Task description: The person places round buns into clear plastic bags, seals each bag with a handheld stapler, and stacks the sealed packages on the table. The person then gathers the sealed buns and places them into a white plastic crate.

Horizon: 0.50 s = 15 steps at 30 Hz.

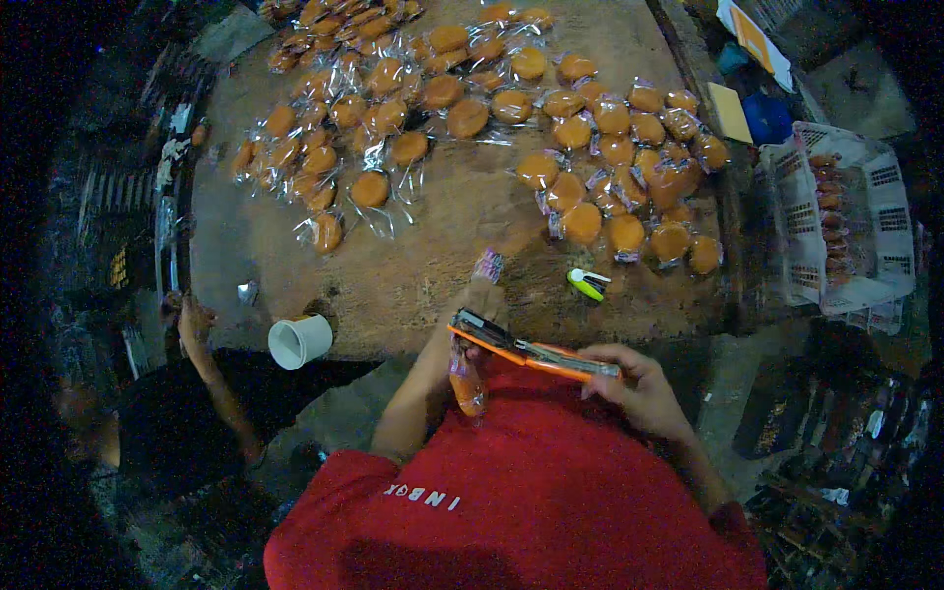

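Orange stapler (536,354) in both hands, a person in a red shirt (531,501) works at the near edge of a worn wooden table (433,256) strewn with clear-wrapped round orange cakes. At the far left, another person in dark clothes (187,413) leans in, one hand (192,320) raised near a white cup (299,340) lying on its side and a small scrap of foil (247,291). Left of centre, the left hand (484,300) is closed around the stapler's head and pinches the gathered top of a wrapped cake (468,385), which hangs below the tool just in front of the shirt. The right hand (644,388) curls around the stapler's rear end, fingers pressed together. Beyond lie two heaps of wrapped cakes (393,98): a larger one far left and centre, a smaller one (629,167) far right; the count runs to several dozen, too crowded to number exactly. One small green-and-white stapler (588,284) sits alone near the right heap. At the right edge stands one white plastic basket (890,211) holding dark packets. Judging by the spread, most cakes are bagged already; which of them are stapled cannot be told.
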{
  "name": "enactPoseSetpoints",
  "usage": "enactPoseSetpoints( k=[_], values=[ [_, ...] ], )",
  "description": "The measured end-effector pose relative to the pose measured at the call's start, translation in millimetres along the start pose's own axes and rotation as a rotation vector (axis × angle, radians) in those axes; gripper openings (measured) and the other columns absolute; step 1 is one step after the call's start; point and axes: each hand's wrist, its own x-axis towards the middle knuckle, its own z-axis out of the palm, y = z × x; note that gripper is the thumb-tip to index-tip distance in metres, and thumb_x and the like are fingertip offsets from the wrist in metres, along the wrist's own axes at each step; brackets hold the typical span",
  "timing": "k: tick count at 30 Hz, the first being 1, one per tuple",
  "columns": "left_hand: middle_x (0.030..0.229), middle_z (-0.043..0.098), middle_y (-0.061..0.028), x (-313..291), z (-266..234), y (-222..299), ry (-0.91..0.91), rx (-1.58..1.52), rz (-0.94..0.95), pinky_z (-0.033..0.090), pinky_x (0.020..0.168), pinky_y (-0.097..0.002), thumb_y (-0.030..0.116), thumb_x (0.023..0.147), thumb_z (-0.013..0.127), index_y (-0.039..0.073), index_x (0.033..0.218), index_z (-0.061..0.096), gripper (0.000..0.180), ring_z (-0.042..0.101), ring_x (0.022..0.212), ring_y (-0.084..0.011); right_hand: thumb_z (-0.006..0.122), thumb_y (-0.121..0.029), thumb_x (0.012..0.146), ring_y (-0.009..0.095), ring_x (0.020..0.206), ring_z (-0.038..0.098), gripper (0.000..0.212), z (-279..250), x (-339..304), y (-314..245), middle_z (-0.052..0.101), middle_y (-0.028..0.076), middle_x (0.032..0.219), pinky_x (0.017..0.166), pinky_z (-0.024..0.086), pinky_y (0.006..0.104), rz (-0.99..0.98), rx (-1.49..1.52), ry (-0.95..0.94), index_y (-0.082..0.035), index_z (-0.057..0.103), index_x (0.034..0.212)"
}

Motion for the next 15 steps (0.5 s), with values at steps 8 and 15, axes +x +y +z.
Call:
enactPoseSetpoints(
  k=[8,15],
  values=[
    [0.085,0.074,-0.006,83.2,85.0,27.3,0.313,0.539,-0.23,0.05,0.058,-0.0311,0.026,0.069,0.094,0.0,0.084,0.077,0.035,0.064,0.069,-0.0131,0.059,-0.036,0.102,0.024,0.118,0.057,0.051,37.3,59.0,-57.0,0.057,0.014,0.125,0.102,0.045,0.0384,-1.009,-0.472,0.382,0.002,0.053,0.135],
    [0.075,0.071,-0.0018,107.1,119.6,53.6,-0.102,0.98,-0.2,0.045,0.061,-0.0272,0.015,0.058,0.096,0.001,0.085,0.078,0.036,0.059,0.069,-0.0085,0.036,-0.062,0.104,0.026,0.127,0.054,0.075,58.2,74.4,-60.1,0.055,0.015,0.135,0.111,0.042,0.042,-0.361,0.466,0.139,0.0,0.044,0.145]
  ],
)
